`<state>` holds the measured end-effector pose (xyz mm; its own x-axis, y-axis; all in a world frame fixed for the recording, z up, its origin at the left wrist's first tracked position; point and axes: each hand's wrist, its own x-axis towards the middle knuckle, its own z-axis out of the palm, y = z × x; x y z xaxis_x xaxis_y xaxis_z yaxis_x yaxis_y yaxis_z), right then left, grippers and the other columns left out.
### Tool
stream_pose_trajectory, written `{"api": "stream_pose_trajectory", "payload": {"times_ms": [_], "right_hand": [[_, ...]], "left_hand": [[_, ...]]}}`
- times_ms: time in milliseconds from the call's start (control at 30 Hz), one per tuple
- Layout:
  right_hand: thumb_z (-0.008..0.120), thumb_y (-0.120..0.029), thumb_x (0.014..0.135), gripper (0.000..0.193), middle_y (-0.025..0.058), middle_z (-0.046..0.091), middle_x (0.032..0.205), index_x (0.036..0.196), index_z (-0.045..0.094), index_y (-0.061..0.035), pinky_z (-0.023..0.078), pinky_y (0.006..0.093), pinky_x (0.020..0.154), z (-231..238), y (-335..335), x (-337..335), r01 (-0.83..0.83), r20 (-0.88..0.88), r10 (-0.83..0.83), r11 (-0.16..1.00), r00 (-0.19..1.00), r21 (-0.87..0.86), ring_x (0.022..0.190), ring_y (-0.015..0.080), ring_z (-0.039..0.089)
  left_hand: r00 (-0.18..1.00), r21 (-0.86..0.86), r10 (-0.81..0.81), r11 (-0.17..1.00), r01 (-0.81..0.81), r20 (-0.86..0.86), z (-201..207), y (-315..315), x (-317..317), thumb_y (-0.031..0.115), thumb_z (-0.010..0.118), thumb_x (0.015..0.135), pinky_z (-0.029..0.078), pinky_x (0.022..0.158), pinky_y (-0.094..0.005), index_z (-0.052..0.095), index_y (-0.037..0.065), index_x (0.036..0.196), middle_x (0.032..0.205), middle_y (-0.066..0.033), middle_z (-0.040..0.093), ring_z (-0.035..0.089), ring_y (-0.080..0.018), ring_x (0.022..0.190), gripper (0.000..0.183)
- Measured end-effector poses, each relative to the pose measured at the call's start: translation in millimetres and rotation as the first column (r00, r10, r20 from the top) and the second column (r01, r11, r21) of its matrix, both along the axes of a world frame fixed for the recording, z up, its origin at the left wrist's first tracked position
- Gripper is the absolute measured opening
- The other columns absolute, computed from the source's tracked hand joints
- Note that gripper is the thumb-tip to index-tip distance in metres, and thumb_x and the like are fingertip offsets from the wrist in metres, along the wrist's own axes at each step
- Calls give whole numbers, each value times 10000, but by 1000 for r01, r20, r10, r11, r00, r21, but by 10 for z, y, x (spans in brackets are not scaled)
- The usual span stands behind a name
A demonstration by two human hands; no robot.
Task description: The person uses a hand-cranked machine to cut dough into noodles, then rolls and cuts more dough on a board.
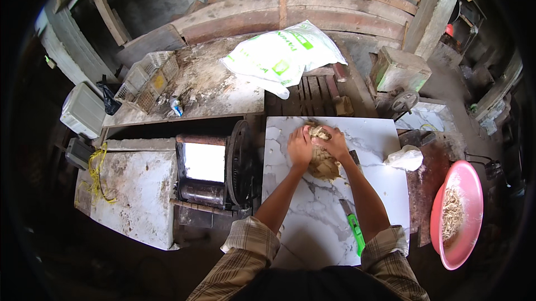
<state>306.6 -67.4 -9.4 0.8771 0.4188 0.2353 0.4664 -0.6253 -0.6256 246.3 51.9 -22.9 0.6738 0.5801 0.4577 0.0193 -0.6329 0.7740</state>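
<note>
A lump of beige dough (324, 165) lies on the white marble-patterned board (290, 211) in front of me. My left hand (300, 146) presses on the dough's far left side with its fingers curled in. From the other side my right hand (334, 143) grips it, fingers bent over the top. Part of the dough is folded up between both hands, and the palms hide some of it. A dark flat piece (354, 157) shows beside my right wrist. By my right forearm lies a green utility knife (355, 233) with its blade pointing away from me.
Left of the board stands a roller machine (202, 192) with a large dark wheel (240, 164). A pink basin (473, 211) of pale scraps sits at the right, near a white plastic bag (404, 158). Farther back are a white sack (285, 58) and a plastic crate (146, 80).
</note>
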Motion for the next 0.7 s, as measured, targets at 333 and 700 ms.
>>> {"api": "stream_pose_trajectory", "payload": {"times_ms": [333, 700], "right_hand": [[767, -418, 662, 506, 153, 692, 843, 996, 685, -47, 504, 327, 744, 110, 65, 22, 192, -278, -138, 965, 951, 180, 791, 245, 675], [733, -366, 715, 394, 189, 641, 693, 792, 672, 16, 460, 374, 622, -50, 100, -3, 323, -207, -266, 889, 941, 323, 633, 304, 623]], "left_hand": [[999, -63, 15, 998, -17, -29, 48, 9, 13, 264, 496, 919, 443, 748, -448, 636, 4, 873, 858, -175, 615, 564, -372, 839, 298], [995, -57, 92, 994, -93, -24, 61, -33, -19, 279, 530, 908, 435, 669, -447, 587, 2, 766, 748, -179, 593, 560, -362, 764, 316]]}}
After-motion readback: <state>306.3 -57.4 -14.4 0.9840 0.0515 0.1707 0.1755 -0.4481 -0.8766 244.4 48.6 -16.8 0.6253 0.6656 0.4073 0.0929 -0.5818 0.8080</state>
